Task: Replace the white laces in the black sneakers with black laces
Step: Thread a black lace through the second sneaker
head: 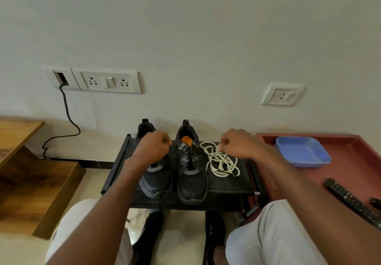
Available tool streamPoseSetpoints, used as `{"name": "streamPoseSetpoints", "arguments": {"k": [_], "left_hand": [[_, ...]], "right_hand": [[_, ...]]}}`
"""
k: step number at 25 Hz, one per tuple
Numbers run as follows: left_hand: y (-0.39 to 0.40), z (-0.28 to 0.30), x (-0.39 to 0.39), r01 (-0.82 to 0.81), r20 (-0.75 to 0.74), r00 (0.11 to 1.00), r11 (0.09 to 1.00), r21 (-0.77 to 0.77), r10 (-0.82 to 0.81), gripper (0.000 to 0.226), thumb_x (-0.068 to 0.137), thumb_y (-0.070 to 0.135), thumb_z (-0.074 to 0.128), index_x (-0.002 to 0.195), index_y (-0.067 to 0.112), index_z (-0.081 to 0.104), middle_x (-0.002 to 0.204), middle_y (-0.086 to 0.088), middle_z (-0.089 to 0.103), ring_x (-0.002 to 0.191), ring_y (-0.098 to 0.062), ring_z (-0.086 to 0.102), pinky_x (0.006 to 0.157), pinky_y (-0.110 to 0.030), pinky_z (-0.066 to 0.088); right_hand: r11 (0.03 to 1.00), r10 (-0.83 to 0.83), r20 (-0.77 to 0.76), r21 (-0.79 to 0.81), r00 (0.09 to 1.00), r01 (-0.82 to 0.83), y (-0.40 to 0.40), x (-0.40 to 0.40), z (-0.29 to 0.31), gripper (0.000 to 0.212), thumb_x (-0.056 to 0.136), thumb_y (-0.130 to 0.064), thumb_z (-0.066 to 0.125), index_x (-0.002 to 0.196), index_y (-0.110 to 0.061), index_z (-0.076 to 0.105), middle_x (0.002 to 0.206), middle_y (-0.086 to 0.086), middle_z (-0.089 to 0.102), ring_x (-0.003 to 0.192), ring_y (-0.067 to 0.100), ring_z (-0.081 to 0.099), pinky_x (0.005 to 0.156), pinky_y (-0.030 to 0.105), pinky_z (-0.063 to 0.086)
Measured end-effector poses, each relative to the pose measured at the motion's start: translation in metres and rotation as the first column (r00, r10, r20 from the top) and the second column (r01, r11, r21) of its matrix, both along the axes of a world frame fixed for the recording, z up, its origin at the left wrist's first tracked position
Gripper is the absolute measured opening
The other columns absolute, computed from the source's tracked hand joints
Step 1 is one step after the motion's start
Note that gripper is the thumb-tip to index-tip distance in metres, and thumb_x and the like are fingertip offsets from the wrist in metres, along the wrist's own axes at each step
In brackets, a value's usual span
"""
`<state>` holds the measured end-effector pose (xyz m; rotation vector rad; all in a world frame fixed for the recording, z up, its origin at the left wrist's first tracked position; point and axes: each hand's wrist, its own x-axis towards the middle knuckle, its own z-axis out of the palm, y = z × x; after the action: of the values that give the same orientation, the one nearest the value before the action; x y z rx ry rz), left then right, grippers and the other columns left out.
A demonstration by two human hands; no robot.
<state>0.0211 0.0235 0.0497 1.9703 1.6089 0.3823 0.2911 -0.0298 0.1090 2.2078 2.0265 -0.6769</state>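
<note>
At the centre of the frame, two black sneakers stand side by side on a small black table (226,186), with their toes toward the person. On the right sneaker (191,174) a black lace (190,157) already crosses through the eyelets, so this shoe looks finished or almost finished, though I cannot see whether the ends are tied. The left sneaker (154,180) is partly hidden under the left hand (153,147), and I cannot tell how many of its eyelets are laced. This hand has its fingers curled together over the upper part of the shoe, as if pulling a lace end, but no lace shows clearly in them. The right hand (237,143) is also curled, just above the white laces (220,161), which lie in a loose pile on the table to the right of the shoes; whether its fingertips really pinch a white lace is too small to tell. Since the white laces are out of both shoes, the removing part seems done. What remains, in my judgement, is to finish and tighten the lacing on the left sneaker and maybe to put the old laces away. At the right edge, a blue tray (303,151) and a remote control (350,200) rest on a red surface (340,174).
</note>
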Motion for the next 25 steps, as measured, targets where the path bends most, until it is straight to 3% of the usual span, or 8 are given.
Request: {"name": "streamPoseSetpoints", "arguments": {"k": [2,6,10,16,19,22,25], "left_hand": [[0.006,-0.013,0.016,0.005,-0.042,0.999,1.0,0.031,-0.004,0.018,0.099,0.016,0.053,0.095,0.013,0.07,0.08,-0.012,0.07,0.074,-0.033,0.067,0.068,-0.046,0.057],[0.019,-0.039,0.055,-0.018,-0.159,0.987,0.999,-0.048,0.01,0.022,0.099,0.027,0.06,0.085,0.011,0.056,0.076,-0.009,0.06,0.065,-0.026,0.058,0.054,-0.037,0.045],[0.033,-0.055,0.067,-0.047,-0.105,0.994,0.989,-0.137,0.032,0.02,0.102,0.026,0.06,0.099,0.008,0.053,0.081,-0.009,0.06,0.066,-0.023,0.057,0.053,-0.032,0.039],[0.051,-0.034,0.034,0.039,-0.237,0.97,0.996,-0.085,-0.058,0.031,0.103,0.033,0.059,0.082,0.014,0.069,0.075,-0.007,0.066,0.067,-0.023,0.059,0.061,-0.033,0.043],[0.051,-0.016,0.012,-0.054,-0.295,0.955,0.998,-0.02,0.046,0.025,0.1,0.031,0.062,0.079,0.021,0.07,0.081,-0.004,0.067,0.073,-0.022,0.062,0.069,-0.036,0.049],[0.055,0.0,-0.012,-0.171,-0.29,0.941,0.984,0.041,0.176,0.018,0.093,0.027,0.071,0.075,0.024,0.07,0.082,-0.002,0.066,0.076,-0.023,0.061,0.068,-0.035,0.045],[0.057,0.0,-0.022,-0.229,-0.298,0.922,0.969,0.098,0.248,0.013,0.089,0.033,0.074,0.091,0.021,0.076,0.096,-0.012,0.067,0.086,-0.033,0.062,0.073,-0.037,0.049]], "right_hand": [[0.994,-0.023,-0.179,0.1,0.984,0.042,0.015,-0.036,-0.027,0.033,0.098,-0.044,0.067,0.101,-0.012,0.076,0.096,0.01,0.076,0.089,0.029,0.072,0.084,0.041,0.058],[0.983,-0.076,-0.153,0.154,0.985,0.1,0.041,-0.062,-0.077,0.032,0.094,-0.041,0.073,0.108,-0.014,0.064,0.095,0.007,0.069,0.086,0.029,0.068,0.072,0.041,0.057],[0.987,-0.102,-0.346,0.08,0.933,0.137,0.065,-0.054,-0.103,0.014,0.096,-0.018,0.067,0.098,-0.006,0.073,0.087,0.012,0.076,0.078,0.029,0.074,0.081,0.049,0.062],[0.989,0.118,-0.189,0.109,0.975,-0.099,0.077,-0.002,-0.092,0.016,0.098,-0.036,0.068,0.091,-0.028,0.08,0.085,-0.005,0.075,0.079,0.015,0.067,0.073,0.032,0.052],[0.987,0.048,-0.113,0.156,0.992,-0.031,0.08,0.03,-0.083,0.015,0.095,-0.036,0.069,0.085,-0.03,0.078,0.087,-0.005,0.074,0.083,0.017,0.067,0.075,0.033,0.051],[0.988,-0.058,-0.063,0.14,0.996,0.067,0.075,0.056,-0.075,0.014,0.093,-0.038,0.072,0.08,-0.035,0.076,0.093,-0.004,0.072,0.091,0.022,0.065,0.083,0.037,0.052],[0.967,-0.166,-0.07,0.181,0.984,0.177,0.072,0.06,-0.078,0.013,0.092,-0.039,0.071,0.081,-0.033,0.076,0.091,-0.002,0.07,0.089,0.025,0.065,0.088,0.041,0.056]]}}
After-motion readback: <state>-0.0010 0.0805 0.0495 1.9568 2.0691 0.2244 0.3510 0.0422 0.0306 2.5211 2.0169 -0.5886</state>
